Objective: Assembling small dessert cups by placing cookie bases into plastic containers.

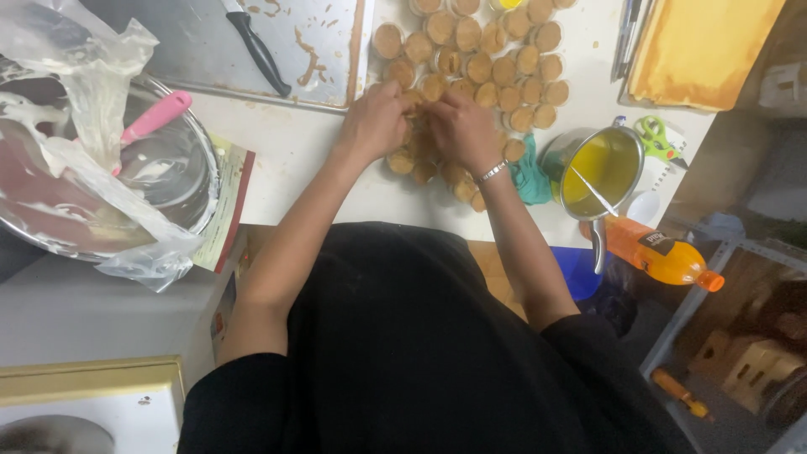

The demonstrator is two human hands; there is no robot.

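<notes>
Both my hands meet over a cluster of small round clear cups with brown cake rounds in them [492, 63] on the white table [294, 151]. My left hand [374, 122] and my right hand [462, 126] are curled together on one cup near the front of the cluster; the cup itself is mostly hidden under my fingers. A bracelet sits on my right wrist. More filled cups lie just below my hands [420, 168].
A metal baking tray [202, 50] with a black-handled knife [256, 50] lies at the back left. A large steel bowl [181, 181] with plastic film and a pink-handled tool [155, 116] stands left. A small pot of yellow liquid [597, 168], green scissors [656, 134] and an orange bottle [660, 252] are right.
</notes>
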